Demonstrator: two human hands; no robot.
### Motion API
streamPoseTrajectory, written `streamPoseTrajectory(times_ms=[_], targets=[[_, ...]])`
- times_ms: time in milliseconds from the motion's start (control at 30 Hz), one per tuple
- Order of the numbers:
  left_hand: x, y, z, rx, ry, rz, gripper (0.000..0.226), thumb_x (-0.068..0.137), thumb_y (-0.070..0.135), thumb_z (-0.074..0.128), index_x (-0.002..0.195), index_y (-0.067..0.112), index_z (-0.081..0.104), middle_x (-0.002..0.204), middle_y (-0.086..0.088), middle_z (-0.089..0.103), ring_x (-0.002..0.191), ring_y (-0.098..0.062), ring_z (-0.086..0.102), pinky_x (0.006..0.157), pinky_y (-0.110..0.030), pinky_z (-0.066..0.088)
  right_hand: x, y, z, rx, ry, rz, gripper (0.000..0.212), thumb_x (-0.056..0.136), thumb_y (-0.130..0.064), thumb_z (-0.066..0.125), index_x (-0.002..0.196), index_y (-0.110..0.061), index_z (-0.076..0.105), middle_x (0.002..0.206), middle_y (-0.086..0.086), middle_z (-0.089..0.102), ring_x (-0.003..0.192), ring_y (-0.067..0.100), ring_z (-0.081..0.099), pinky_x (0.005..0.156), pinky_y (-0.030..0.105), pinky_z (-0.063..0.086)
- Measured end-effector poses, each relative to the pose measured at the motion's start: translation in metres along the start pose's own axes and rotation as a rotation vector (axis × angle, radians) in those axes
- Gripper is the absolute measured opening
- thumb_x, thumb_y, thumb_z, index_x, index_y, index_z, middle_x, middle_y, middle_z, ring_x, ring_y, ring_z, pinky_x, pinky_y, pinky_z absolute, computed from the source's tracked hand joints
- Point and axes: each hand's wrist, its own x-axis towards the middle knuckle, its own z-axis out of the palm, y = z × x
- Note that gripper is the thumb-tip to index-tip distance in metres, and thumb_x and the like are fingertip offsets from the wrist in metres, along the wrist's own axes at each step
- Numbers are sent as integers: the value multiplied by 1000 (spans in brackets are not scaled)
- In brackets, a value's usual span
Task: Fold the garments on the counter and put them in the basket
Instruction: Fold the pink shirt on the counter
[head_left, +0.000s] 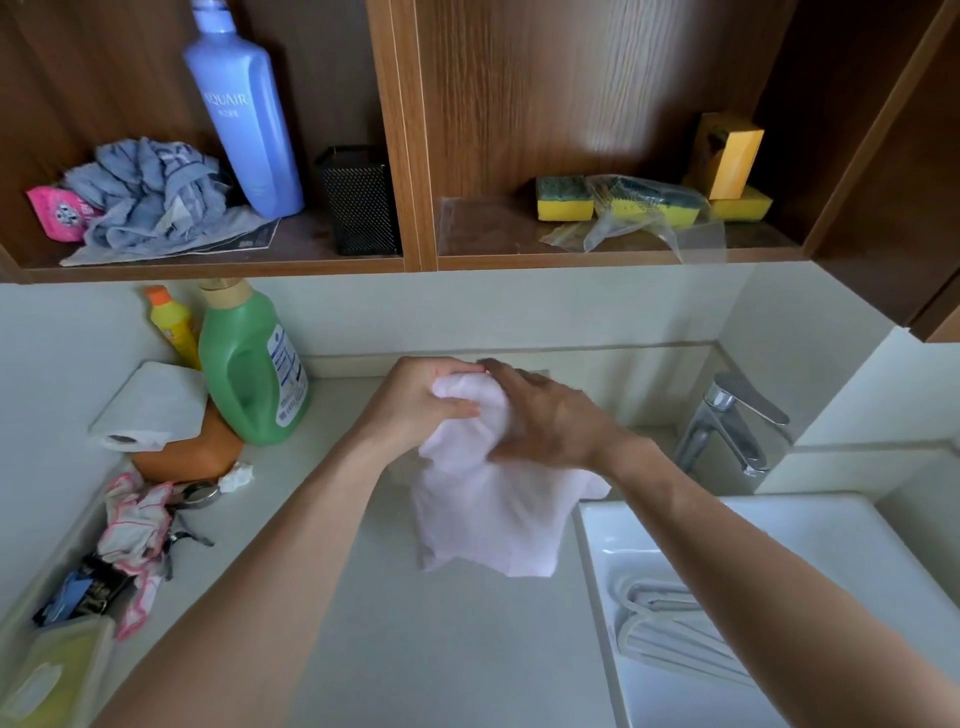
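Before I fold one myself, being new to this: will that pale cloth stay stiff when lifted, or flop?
Probably floppy: the cloth hangs in loose wrinkles below the left hand gripping its bunched top. Likely light, since it dangles from that grip over the counter. Bunching so easily, it should not slip.

Three bottles stood in view: one blue bottle (241, 119), one green bottle (249, 374) and one yellow bottle (174, 325). There were three sponges: a left sponge (564, 200), a middle sponge (649, 200) and a right sponge (743, 208). Four pieces of cloth showed: a pink garment (488, 519), a folded garment (670, 634), a grey-blue cloth (145, 197) and a pink-edged rag (137, 519). There were two hands, the left hand (415, 405) and the right hand (550, 421), one paper roll (150, 405) and one tap (727, 421).
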Motion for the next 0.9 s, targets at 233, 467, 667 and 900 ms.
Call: streamPoseTrajectory(times_ms=[233,467,667,900], targets=[[-1,24,-3,88,196,76,30,73,19,86,89,40,72,91,20,66,84,-2,62,77,-18,45,7,39,-12,185,65,-54,30,78,-41,76,98,-31,57,88,-10,68,87,19,60,77,33,47],[-27,23,1,-80,-183,-203,103,58,33,92,140,38,30,132,29,46,117,22,43,90,-2,40,0,35,-42,487,105,-242,32,70,-31,89,89,-24,64,82,-13,66,78,3,61,69,18,45],[-60,16,39,-218,-18,-257,66,62,22,94,121,26,64,112,14,73,112,-9,66,90,-29,54,-29,22,-75,569,109,-186,41,67,-24,91,99,-25,66,93,-9,70,88,9,66,77,27,53],[-100,39,27,-641,106,-212,56,63,3,81,115,5,64,107,-16,75,94,-33,73,81,-42,60,-117,13,-74,1129,291,175,71,78,-66,69,135,-25,54,130,13,60,117,26,63,99,44,52]])
